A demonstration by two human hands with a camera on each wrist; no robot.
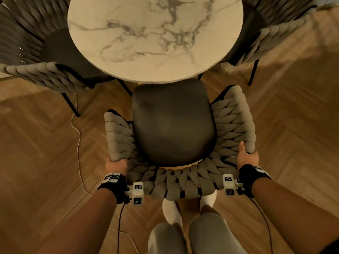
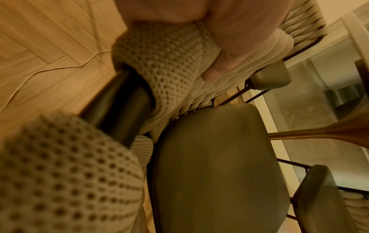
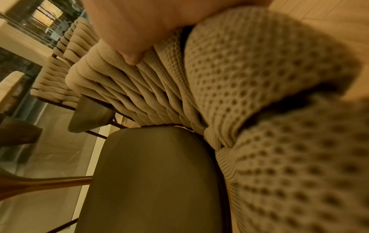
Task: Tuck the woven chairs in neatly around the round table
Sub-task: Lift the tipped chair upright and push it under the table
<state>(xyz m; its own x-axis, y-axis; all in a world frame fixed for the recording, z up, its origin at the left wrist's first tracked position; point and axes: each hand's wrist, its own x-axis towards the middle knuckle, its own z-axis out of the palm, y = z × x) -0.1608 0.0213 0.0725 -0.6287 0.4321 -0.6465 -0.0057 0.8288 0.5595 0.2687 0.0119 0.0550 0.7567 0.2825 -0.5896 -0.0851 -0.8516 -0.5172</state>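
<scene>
Far left of the round marble tabletop (image 1: 156,37): a woven chair (image 1: 36,52) drawn close, dark seat partly under the rim, black legs on the herringbone wood floor (image 1: 36,134). Nearer the camera from that chair, a thin pale cable (image 1: 78,140) trailing over the floor. Below the tabletop's near edge: the middle woven chair (image 1: 174,129), only the front edge of its dark seat (image 1: 172,121) tucked just under the rim, most of the seat out in the open, woven back nearest the person. Left hand (image 1: 116,165) wrapped round the left end of that woven back, thumb (image 2: 229,52) pressed along the inner cords in the left wrist view, fingers curled over the outside. Right hand (image 1: 247,156) clamped likewise on the right end of the back, thumb (image 3: 129,39) lying on the woven cords facing the seat. Black straps with white tags on both wrists. Under the chair back, two white-socked feet (image 1: 207,198) and grey-trousered knees. Far right of the tabletop: a third woven chair (image 1: 275,33), close against the rim, legs on the floor.
</scene>
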